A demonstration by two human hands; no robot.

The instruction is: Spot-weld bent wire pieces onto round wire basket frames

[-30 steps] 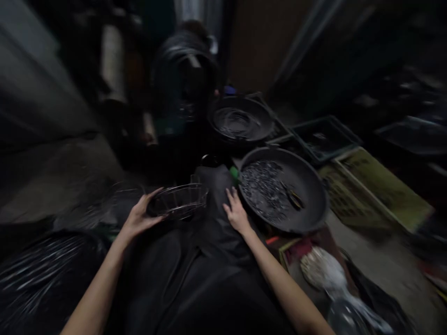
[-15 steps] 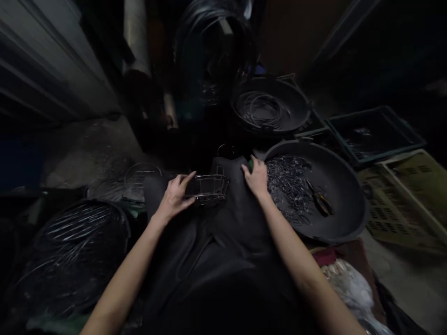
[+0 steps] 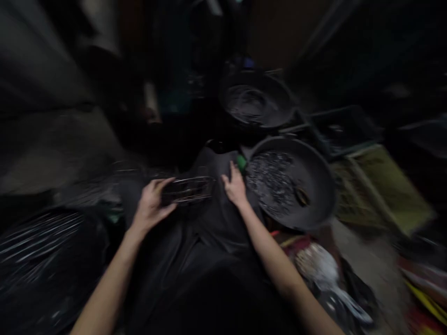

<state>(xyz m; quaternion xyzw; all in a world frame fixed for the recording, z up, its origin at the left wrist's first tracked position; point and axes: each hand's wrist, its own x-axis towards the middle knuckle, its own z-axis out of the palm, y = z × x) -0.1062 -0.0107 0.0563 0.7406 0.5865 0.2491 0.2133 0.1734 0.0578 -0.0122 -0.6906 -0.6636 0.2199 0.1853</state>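
Observation:
My left hand point(image 3: 151, 204) is closed around one end of a small wire basket point(image 3: 193, 190), thumb below and fingers above. The basket's free end points right, over the dark cloth point(image 3: 209, 232) on my lap. Beyond its right end is my right hand point(image 3: 235, 187), with fingers apart and nothing seen in them. A green object point(image 3: 241, 162) lies just past its fingertips; its kind is too blurred to tell. To the right stands a wide dark basin point(image 3: 314, 204) holding a heap of small metal wire pieces point(image 3: 272, 181) and pliers point(image 3: 302, 196).
A second basin point(image 3: 275, 116) behind holds coiled wire point(image 3: 246, 103). Yellow crates point(image 3: 394, 195) and a dark crate point(image 3: 342, 132) stand right. Wire racks in black plastic point(image 3: 49, 251) lie left. Plastic bags point(image 3: 317, 260) sit by my right arm.
My view has swung right, so things sit further left. My right hand has come back from the green object, which now shows apart from the fingers. My left hand still holds the wire basket.

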